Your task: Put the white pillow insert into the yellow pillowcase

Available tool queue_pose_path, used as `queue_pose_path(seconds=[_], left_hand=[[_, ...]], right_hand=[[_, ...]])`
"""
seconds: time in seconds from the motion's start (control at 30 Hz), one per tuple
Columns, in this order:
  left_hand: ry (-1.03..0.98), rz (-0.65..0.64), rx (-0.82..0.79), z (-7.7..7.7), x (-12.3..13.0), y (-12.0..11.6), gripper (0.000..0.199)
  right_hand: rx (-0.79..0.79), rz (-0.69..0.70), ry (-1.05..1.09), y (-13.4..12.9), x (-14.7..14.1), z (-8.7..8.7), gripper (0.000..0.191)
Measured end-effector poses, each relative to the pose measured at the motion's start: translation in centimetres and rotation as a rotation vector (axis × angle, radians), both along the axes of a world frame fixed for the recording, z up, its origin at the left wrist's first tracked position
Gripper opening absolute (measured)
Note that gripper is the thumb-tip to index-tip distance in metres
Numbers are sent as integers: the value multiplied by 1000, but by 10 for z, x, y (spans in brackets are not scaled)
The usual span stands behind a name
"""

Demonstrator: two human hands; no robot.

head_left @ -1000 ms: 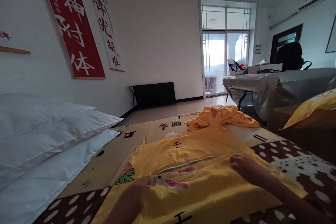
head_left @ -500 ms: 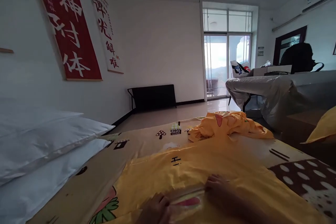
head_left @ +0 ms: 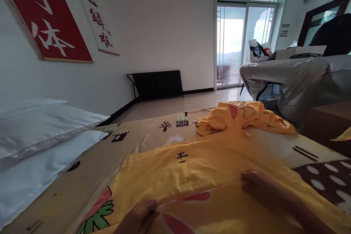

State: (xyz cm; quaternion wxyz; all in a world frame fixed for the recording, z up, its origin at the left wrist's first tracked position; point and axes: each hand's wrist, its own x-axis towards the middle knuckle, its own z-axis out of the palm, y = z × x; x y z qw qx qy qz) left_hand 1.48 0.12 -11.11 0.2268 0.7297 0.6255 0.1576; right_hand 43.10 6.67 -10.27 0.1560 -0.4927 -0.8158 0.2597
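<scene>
A yellow-orange cloth (head_left: 214, 157) lies spread over a patterned bed cover (head_left: 142, 131), its far part bunched into a crumpled heap (head_left: 246, 117). At the bottom centre my left hand (head_left: 141, 214) pinches one end of a cloth edge. My right hand (head_left: 256, 182), further right and a little farther away, is closed on the same edge. Between the two hands the edge runs nearly straight, with pink printed shapes beside it. Small black marks show on the flat part beyond my hands.
White pillows (head_left: 46, 131) are stacked at the left. A table under plastic sheeting (head_left: 296, 69) stands at the back right, bearing boxes and a dark bag. A black folded panel (head_left: 157, 85) leans against the far wall, left of the glass door (head_left: 230, 47).
My hands have moved apart, the left one leftward and the right one rightward and slightly up in the picture. More of the pink print shows. The view has tilted down.
</scene>
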Motion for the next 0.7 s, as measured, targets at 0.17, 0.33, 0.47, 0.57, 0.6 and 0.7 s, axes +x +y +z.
queue_pose_path(seconds=[0.17,0.33,0.47,0.57,0.6,0.7], left_hand=[[93,26,25,-8,-6,6,40],[80,64,87,-12,-5,7,44],[106,64,168,-11,1,10,43],[250,65,287,-16,-4,9,42],[313,68,322,-19,-10,7,41],[378,134,337,-28,-46,-10,39]], right_hand=[[-22,-29,7,6,5,-9,12],[-42,-100,12,13,3,-20,12],[14,-129,-42,21,-3,-30,15],[113,-156,-97,22,-2,-39,20],[187,-166,-105,21,3,-41,23],[410,-213,-161,14,37,-48,31]])
